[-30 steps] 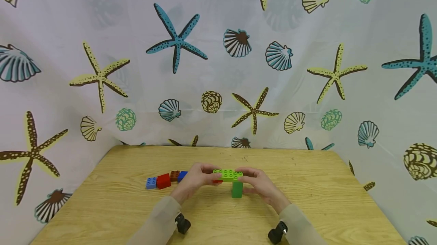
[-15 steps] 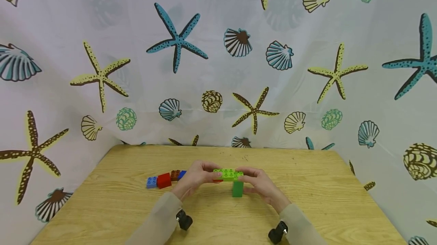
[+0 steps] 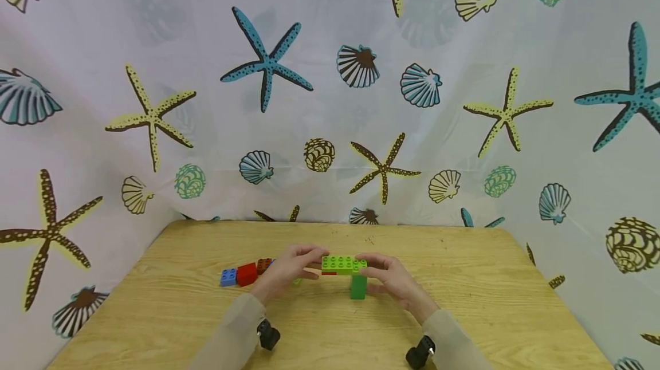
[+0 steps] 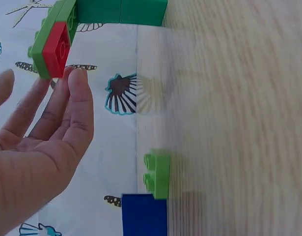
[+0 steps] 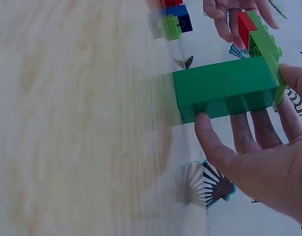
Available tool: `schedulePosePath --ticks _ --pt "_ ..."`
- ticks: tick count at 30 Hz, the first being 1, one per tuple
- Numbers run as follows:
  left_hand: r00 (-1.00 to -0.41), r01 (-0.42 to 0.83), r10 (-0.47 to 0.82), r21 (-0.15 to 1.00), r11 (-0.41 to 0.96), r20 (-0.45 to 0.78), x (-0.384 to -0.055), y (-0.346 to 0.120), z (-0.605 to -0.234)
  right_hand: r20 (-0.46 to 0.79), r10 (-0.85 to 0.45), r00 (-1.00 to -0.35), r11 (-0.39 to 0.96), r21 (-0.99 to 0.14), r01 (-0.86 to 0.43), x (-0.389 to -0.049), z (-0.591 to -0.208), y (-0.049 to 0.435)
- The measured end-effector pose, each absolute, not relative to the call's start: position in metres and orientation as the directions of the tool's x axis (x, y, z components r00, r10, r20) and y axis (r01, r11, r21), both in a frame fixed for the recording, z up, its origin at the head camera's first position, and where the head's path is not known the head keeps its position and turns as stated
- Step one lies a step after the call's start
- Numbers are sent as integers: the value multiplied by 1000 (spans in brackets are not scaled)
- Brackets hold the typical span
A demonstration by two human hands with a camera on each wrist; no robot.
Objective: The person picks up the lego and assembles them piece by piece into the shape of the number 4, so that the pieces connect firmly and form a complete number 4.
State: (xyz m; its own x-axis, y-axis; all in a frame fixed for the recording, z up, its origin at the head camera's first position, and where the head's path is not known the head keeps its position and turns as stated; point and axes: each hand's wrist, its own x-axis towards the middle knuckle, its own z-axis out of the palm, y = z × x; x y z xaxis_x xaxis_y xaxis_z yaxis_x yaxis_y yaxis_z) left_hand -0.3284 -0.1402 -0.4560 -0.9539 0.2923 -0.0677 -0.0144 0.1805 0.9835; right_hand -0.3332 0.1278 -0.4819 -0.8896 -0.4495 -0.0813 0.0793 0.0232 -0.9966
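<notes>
My right hand (image 3: 394,281) holds a small build of toy bricks at mid-table. Two dark green bricks (image 5: 224,91) are stacked upright, and a long lime green brick (image 3: 337,265) lies across their top, jutting left. Under its left end sits a red brick (image 4: 56,51). In the right wrist view, several fingers lie along the green stack, with another digit at the lime brick. My left hand (image 3: 289,270) is beside the overhanging end, fingers and thumb spread, nothing between them. In the left wrist view its fingertips (image 4: 78,73) are close to the red brick; contact is unclear.
Left of the build lie loose bricks: a light blue one (image 3: 228,277), a red one (image 3: 246,274), a brown one (image 3: 264,266), a dark blue one (image 4: 144,215) and a small lime green one (image 4: 160,174). A patterned curtain (image 3: 319,101) hangs behind the wooden table (image 3: 464,261).
My left hand has let go of the overhanging end and drawn slightly left, its thumb dropping away. The small lime brick now shows behind it. My right hand and the build have stayed put.
</notes>
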Motion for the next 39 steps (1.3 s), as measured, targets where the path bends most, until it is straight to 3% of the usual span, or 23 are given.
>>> schedulePosePath --ticks 10,19,25,39 --pt "-959 43 283 967 252 -32 -331 -162 -456 -59 -506 -861 22 -998 56 -336 -485 135" --pt "-939 196 342 847 493 18 -332 -182 -468 -48 -529 -847 -30 -997 75 -336 -484 134" --pt "-958 157 285 779 607 -29 -334 -187 -477 -45 -539 -841 -54 -995 87 -334 -483 134" --pt "-964 115 255 738 665 -80 -337 -183 -478 -51 -541 -840 -56 -994 97 -334 -483 134"
